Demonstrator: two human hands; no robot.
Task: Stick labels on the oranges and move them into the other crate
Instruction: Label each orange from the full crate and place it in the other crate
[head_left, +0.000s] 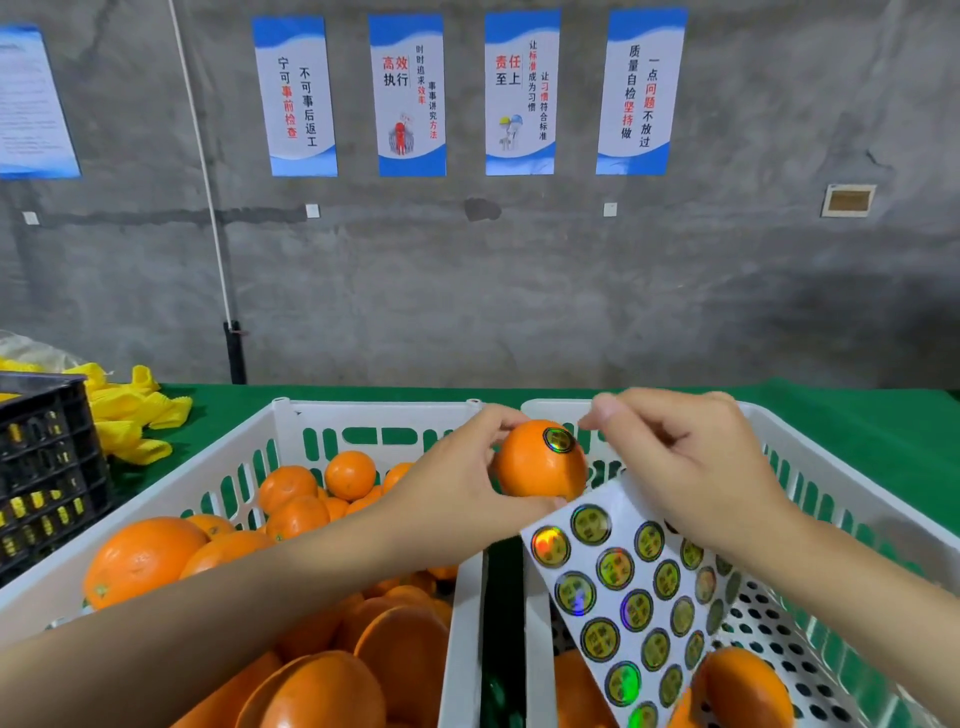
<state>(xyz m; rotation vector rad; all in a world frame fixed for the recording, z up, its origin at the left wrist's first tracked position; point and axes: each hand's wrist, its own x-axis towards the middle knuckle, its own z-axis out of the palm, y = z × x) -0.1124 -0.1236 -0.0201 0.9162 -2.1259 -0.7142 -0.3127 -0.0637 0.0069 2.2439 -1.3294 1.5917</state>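
Orange, label on top, is gripped by left hand; right hand curls just beside it, over sheet, grip unclear.

Left grip clasps while right grip curls, both forearms angling inward.

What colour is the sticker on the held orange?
The sticker is dark-rimmed with a shiny greenish-gold centre; head view.

Head camera (wide-angle) looks forward-down, close over the left crate.
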